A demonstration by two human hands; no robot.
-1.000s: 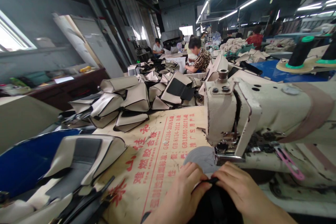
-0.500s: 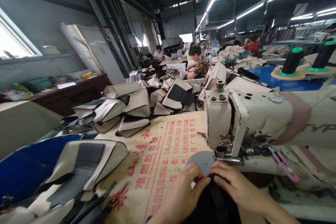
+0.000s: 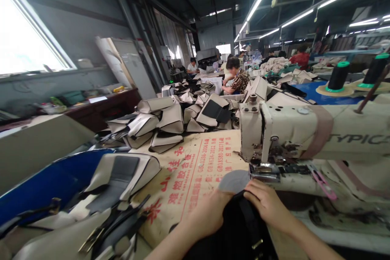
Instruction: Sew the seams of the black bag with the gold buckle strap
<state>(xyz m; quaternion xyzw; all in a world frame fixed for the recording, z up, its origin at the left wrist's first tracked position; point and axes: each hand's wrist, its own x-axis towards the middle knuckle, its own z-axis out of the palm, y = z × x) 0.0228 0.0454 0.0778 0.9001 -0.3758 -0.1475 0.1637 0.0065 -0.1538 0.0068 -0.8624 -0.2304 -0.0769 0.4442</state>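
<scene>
Both hands hold a black bag (image 3: 236, 229) at the front of a sewing machine (image 3: 292, 130). My left hand (image 3: 210, 209) is closed on the bag's upper left edge, its fingertips partly hidden behind the bag. With bent fingers, my right hand (image 3: 268, 203) grips the top edge on the other side, close under the machine's arm. A black strap with a gold-coloured metal fitting (image 3: 257, 244) runs down the bag's face. Just beyond my fingers lies a flat grey disc (image 3: 233, 181), partly covered by the hands. The bag's lower part runs out of view.
Beige bags with black trim (image 3: 169, 118) are heaped behind the printed plywood board (image 3: 195, 170). More bags lie at left by a blue container (image 3: 57, 183). Black thread spools (image 3: 338, 77) stand at right. A co-worker (image 3: 237, 77) sits farther back.
The camera view has turned a little, so most of the background sits farther right. My hands have shifted their grip on the bag; the left is flatter, and the metal fitting now shows.
</scene>
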